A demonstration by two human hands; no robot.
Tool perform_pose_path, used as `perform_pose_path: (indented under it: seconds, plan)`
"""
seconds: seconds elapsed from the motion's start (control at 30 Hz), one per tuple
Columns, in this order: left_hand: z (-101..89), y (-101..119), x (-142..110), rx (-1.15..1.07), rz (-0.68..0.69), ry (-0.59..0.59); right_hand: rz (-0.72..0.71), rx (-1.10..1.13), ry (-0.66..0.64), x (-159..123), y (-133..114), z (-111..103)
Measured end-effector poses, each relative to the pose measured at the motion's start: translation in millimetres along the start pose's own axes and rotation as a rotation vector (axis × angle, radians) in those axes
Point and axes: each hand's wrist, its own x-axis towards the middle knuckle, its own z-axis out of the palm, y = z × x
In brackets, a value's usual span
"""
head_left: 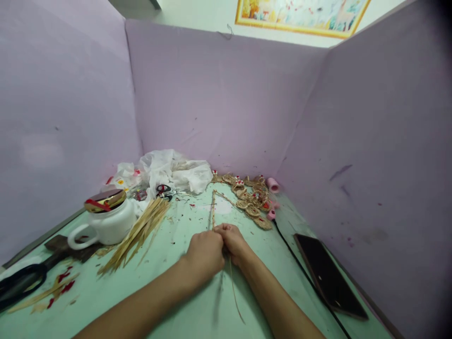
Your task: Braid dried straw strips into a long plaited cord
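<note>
My left hand (pixel 205 254) and my right hand (pixel 233 240) meet in the middle of the pale green table (pixel 197 306), both closed with fingers pinched together. Between them they hold thin straw strands (pixel 213 207); a plaited length runs up and away from the fingertips, and loose ends (pixel 235 292) trail down toward me between my forearms. A bundle of loose straw strips (pixel 139 233) lies just to the left of my left hand.
A white lidded mug (pixel 106 221) and large black scissors (pixel 24 278) sit at the left. Crumpled white plastic bags (pixel 169 172) lie at the back. Several small woven straw ornaments (pixel 252 200) and pink spools (pixel 272 185) sit back right. A dark phone (pixel 328 275) with cable lies at the right. Purple partitions enclose the table.
</note>
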Motion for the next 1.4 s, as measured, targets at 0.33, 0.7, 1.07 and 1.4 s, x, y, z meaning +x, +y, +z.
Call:
perform_pose_path:
  seconds: [0.33, 0.7, 1.07, 1.4]
  plan:
    - [-12.5, -26, 35, -0.840, -0.418, -0.318, -0.072, -0.047, -0.163, 6, 4, -5]
    - [-1.1, -24, 34, -0.645, -0.364, -0.040, -0.548, -0.936, 0.030, 2, 1, -12]
    - [-1.4, -20, 32, -0.718, -0.421, -0.044, -0.145, -0.755, 0.039, -7, -7, -6]
    - [-6.8, -38, 36, -0.831, -0.222, -0.177, -0.214, -0.543, 0.007, -7, -12, -11]
